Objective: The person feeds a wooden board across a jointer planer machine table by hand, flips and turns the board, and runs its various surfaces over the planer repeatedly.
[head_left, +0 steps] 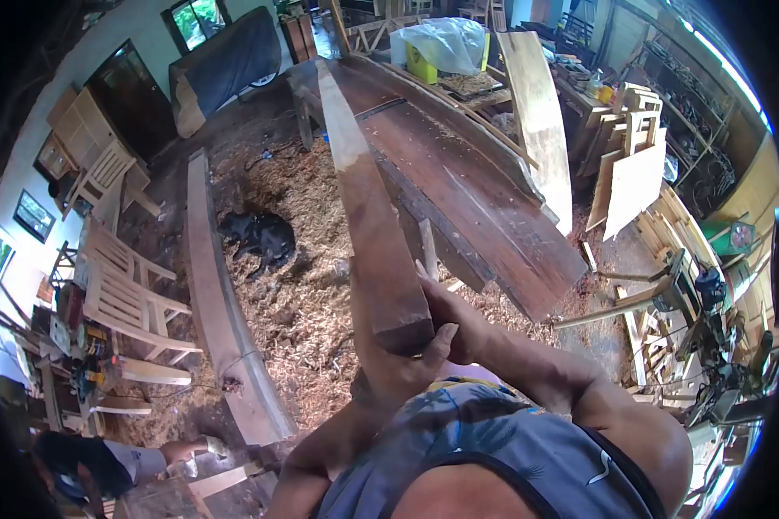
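Holds with both hands a long wooden beam (376,233), by its near end, just in front of the body. Grips that end with the left hand (394,372), with the thumb turned up beside the end face; clamps the right hand (448,316) on the right side, very close to the left one. Cannot tell about contact between the two hands. Points the beam away from the chest, with dark brown in the near part and pale colour at the far tip. Cannot tell about support under this tip. Has on the right a wide reddish-brown slab (485,229), with some bits on its surface. Has on the left a black dog (264,238) on wood shavings (312,320), then a long plank (208,277), and farther out pale slatted furniture (134,290). Has another person (104,467) at the lower left. Wears a blue patterned top (528,450)
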`<control>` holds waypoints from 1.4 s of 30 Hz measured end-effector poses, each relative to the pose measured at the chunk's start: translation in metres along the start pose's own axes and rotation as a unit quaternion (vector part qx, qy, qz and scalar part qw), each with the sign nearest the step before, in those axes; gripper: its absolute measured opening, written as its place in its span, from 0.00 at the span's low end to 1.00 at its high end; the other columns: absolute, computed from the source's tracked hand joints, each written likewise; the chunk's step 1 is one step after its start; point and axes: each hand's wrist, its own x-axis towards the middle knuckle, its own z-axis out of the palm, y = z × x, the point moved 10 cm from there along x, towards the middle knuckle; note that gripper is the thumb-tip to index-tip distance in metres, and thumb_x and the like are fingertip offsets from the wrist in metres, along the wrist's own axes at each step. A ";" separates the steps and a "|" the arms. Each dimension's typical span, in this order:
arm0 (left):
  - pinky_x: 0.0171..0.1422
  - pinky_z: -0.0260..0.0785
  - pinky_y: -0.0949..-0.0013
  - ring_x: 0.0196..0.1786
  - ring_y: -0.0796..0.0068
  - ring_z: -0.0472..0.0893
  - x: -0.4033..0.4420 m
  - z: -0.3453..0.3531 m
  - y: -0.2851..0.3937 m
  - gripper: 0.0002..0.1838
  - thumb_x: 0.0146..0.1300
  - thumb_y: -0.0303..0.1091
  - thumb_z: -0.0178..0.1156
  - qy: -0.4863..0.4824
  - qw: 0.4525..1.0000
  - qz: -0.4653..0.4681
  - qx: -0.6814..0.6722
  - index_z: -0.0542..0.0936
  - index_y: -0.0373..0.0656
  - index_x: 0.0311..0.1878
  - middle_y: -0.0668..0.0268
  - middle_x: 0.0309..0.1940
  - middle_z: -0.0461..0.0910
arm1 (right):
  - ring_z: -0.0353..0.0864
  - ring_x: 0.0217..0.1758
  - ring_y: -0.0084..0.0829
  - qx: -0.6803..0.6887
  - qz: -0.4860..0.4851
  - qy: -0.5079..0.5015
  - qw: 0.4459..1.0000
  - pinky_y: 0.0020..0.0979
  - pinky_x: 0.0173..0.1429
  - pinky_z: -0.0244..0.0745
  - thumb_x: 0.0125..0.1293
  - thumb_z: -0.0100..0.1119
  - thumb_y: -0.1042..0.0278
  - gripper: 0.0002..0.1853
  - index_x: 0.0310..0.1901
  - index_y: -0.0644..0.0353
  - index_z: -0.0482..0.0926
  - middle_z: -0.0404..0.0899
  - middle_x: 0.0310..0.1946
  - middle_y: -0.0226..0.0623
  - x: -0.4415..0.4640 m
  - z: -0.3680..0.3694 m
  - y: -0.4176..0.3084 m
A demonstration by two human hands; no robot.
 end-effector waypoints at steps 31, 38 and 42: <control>0.82 0.58 0.62 0.78 0.61 0.67 -0.131 0.186 0.086 0.58 0.62 0.38 0.75 0.040 0.990 -0.103 -0.085 0.46 0.27 0.83 0.46 0.78 0.64 | 0.75 0.74 0.38 0.112 0.015 0.026 0.993 0.45 0.76 0.70 0.80 0.37 0.30 0.39 0.77 0.53 0.67 0.74 0.73 0.37 -0.215 -0.101 0.034; 0.84 0.55 0.55 0.82 0.46 0.60 -0.174 0.231 0.037 0.57 0.56 0.37 0.76 -0.013 0.982 -0.050 0.182 0.52 0.21 0.80 0.35 0.79 0.59 | 0.74 0.74 0.41 0.146 -0.014 -0.021 0.989 0.46 0.79 0.70 0.84 0.36 0.37 0.35 0.80 0.55 0.61 0.73 0.73 0.43 -0.239 -0.194 0.079; 0.85 0.54 0.54 0.83 0.40 0.58 -0.185 0.233 0.054 0.54 0.54 0.36 0.76 -0.024 0.983 -0.026 0.180 0.58 0.28 0.80 0.31 0.78 0.58 | 0.78 0.71 0.44 0.159 -0.027 0.035 0.986 0.44 0.78 0.72 0.85 0.37 0.39 0.37 0.79 0.64 0.59 0.72 0.73 0.48 -0.261 -0.182 0.073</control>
